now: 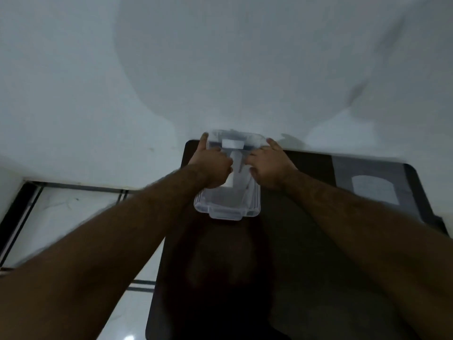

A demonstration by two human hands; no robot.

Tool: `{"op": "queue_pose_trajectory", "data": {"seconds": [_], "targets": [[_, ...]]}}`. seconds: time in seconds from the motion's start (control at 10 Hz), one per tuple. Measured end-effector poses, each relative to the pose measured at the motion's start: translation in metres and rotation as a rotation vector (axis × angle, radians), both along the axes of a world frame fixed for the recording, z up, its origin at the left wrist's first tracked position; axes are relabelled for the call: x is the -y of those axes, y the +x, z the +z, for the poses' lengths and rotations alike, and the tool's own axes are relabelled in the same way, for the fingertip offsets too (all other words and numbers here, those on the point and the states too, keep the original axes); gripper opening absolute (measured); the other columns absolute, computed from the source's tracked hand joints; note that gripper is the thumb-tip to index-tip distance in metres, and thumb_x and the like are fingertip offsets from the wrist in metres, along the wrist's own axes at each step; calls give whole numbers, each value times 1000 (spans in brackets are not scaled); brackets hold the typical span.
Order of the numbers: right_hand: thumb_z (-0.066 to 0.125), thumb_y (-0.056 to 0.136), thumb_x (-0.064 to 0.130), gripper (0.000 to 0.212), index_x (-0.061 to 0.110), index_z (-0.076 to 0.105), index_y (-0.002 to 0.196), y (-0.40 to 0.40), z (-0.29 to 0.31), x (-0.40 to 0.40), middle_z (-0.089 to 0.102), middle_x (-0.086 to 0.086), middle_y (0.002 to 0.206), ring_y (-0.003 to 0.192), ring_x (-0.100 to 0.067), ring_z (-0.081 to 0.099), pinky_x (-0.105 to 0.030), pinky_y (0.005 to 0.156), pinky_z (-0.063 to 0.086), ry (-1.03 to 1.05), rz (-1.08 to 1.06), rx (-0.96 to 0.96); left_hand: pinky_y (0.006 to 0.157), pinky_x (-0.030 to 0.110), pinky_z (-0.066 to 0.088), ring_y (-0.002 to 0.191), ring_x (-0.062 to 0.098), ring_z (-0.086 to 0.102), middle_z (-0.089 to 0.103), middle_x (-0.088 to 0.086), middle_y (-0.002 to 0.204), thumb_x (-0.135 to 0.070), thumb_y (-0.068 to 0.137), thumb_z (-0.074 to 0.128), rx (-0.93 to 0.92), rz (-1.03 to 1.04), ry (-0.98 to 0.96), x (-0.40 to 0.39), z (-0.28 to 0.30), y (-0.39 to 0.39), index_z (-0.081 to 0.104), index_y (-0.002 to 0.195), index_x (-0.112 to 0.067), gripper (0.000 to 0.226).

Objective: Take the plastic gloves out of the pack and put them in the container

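Note:
A clear plastic container (226,213) stands on the dark table (301,241) near its far edge, against the white wall. Inside it lies a translucent white bundle of plastic gloves (237,176) with a white band across its far end. My left hand (212,165) reaches into the container from the left, fingers curled on the bundle and the index finger stretched along the far left corner. My right hand (269,165) comes in from the right, with its fingers curled on the bundle's other side. The hands hide much of the gloves.
A flat grey pack (372,190) with a white panel lies on the table to the right of the container. A white wall (220,69) rises right behind the table. A pale tiled floor (73,212) with dark lines shows on the left.

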State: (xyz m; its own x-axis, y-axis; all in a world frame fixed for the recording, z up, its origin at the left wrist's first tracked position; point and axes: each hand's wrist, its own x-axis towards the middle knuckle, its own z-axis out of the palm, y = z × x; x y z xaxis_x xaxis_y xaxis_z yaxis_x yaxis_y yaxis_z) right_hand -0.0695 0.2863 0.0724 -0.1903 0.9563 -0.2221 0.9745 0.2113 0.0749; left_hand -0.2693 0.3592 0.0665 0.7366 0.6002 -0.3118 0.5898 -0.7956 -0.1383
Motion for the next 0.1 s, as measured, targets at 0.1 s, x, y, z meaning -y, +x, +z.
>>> {"op": "queue_pose_trajectory", "data": {"seconds": [0.1], "targets": [[51,104,37,38,23,67,136,26,29,9,69,-4,137,131,-25,60,-52,130,17,221,-107,-84,127,73,-3,149,26,49,66,4,145,-56,110,32,220,161,62,8,34,13,62,142,-23,54]]}}
